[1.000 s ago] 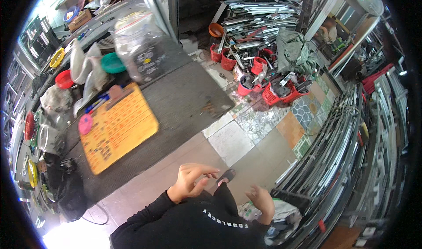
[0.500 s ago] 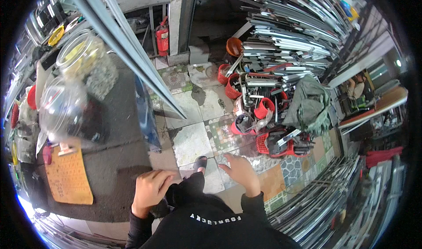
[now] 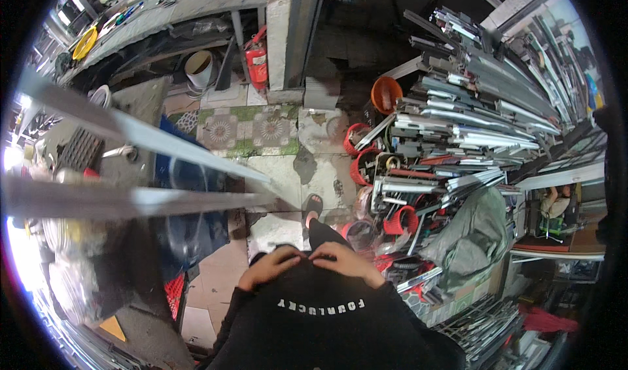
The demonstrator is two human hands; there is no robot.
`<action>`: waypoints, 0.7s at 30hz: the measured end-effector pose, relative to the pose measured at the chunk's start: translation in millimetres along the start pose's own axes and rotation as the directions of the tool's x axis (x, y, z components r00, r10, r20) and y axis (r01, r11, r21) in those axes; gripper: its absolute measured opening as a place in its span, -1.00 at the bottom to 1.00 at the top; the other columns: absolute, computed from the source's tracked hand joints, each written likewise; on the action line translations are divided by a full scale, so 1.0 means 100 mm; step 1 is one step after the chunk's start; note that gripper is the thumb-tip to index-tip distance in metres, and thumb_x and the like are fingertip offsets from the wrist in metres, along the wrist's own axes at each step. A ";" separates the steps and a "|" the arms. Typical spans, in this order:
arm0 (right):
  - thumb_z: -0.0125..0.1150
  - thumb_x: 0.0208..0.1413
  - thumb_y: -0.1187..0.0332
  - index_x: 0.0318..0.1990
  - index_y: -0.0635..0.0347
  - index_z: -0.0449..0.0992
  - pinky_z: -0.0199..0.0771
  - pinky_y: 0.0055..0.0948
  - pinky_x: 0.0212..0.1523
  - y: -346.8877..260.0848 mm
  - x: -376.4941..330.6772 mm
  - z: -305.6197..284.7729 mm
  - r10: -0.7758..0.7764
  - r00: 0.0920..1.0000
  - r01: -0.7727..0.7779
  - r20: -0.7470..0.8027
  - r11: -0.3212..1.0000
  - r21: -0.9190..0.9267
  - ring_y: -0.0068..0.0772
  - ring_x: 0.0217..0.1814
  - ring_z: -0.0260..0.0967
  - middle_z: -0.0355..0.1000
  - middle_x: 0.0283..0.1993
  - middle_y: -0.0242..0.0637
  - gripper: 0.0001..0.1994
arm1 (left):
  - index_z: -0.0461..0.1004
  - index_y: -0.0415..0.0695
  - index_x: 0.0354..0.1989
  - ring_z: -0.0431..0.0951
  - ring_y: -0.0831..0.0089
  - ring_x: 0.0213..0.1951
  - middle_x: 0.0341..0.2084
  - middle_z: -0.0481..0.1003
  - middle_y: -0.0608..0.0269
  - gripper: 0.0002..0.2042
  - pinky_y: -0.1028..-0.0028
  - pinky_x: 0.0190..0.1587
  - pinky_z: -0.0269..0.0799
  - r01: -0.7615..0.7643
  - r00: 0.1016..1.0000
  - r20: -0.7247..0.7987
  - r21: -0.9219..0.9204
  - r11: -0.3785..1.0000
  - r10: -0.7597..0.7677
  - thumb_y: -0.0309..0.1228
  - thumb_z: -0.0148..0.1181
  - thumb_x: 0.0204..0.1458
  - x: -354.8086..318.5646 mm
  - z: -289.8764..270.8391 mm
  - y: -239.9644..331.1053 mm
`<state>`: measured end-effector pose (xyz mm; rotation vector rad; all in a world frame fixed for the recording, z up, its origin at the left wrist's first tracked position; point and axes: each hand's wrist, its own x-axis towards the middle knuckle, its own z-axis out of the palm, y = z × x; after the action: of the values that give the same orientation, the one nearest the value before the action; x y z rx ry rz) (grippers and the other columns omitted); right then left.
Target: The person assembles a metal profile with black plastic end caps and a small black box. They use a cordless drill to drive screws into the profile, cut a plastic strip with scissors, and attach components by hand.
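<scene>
My left hand (image 3: 271, 267) and my right hand (image 3: 345, 263) are close together in front of my waist, over my black top (image 3: 314, 331). The fingertips almost meet, and I cannot tell whether they touch. Both hands look empty, with their fingers loosely stretched and slightly bent. Beyond them, one foot in a dark sandal (image 3: 314, 206) is on the tiled floor.
Two long pale bars (image 3: 176, 155) slant in from the left. Stacked metal profiles (image 3: 451, 125), red baskets (image 3: 400, 221) and a grey-green sack (image 3: 481, 229) line the right. A red fire extinguisher (image 3: 257, 63) stands ahead beside a pillar (image 3: 277, 36).
My hands have come from apart to close together before my waist. The view has moved forward; the bars now cross lower at the left, and the bench with clear jars has slid back.
</scene>
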<state>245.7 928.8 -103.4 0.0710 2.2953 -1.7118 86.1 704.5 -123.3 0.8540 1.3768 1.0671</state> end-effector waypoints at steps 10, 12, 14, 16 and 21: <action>0.17 0.18 -0.05 -0.14 0.14 0.63 0.50 -0.05 -0.06 1.53 1.30 -2.52 0.473 0.807 -0.582 -0.354 0.739 -0.339 0.08 -0.10 0.56 0.59 -0.15 0.01 -0.58 | 0.54 -0.11 0.09 0.51 -0.03 0.07 0.02 0.52 -0.04 -0.51 0.15 0.15 0.40 0.220 0.946 0.031 0.673 0.707 -0.324 0.03 -0.03 0.28 2.59 -1.73 0.44; 0.16 0.15 -0.02 -0.21 0.21 0.62 0.48 0.01 -0.09 1.93 1.40 -2.83 0.493 0.767 -0.626 -0.411 0.715 -0.310 0.19 -0.10 0.51 0.56 -0.23 0.06 -0.58 | 0.53 -0.11 0.10 0.51 -0.05 0.07 0.03 0.51 -0.06 -0.49 0.14 0.16 0.40 0.026 0.966 0.193 0.582 0.813 -0.170 0.06 -0.03 0.27 3.03 -2.24 0.48; 0.16 0.17 0.00 -0.17 0.10 0.66 0.50 -0.03 -0.09 2.26 1.59 -3.04 0.565 0.669 -0.696 -0.484 0.704 -0.142 0.10 -0.11 0.55 0.60 -0.20 -0.06 -0.63 | 0.50 -0.15 0.14 0.51 -0.05 0.08 0.05 0.52 -0.12 -0.42 0.16 0.18 0.38 0.017 0.937 0.270 0.597 0.802 -0.221 0.12 -0.04 0.26 3.48 -2.81 0.62; 0.14 0.20 0.03 -0.15 0.11 0.65 0.51 -0.06 -0.11 2.45 1.73 -3.13 0.540 0.556 -0.683 -0.631 0.730 0.023 0.08 -0.10 0.55 0.59 -0.21 -0.02 -0.65 | 0.50 -0.16 0.14 0.52 -0.06 0.08 0.03 0.53 -0.15 -0.37 0.16 0.17 0.40 0.062 0.859 0.337 0.679 0.732 -0.386 0.17 -0.04 0.24 4.11 -3.36 0.86; 0.14 0.21 0.09 -0.05 0.10 0.62 0.52 -0.11 -0.08 2.59 2.04 -3.34 0.650 0.213 -0.532 -0.729 0.704 0.472 0.08 -0.15 0.55 0.60 -0.20 -0.04 -0.67 | 0.56 -0.04 0.01 0.61 0.09 -0.22 -0.24 0.62 0.08 -0.46 0.08 -0.15 0.49 -0.132 0.944 0.191 0.966 0.223 -0.269 0.16 -0.01 0.17 6.15 -4.02 1.53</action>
<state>38.6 1297.1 -308.8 2.0464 2.1006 -1.4489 -386.0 1283.1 -203.9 1.7756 1.7209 -0.2638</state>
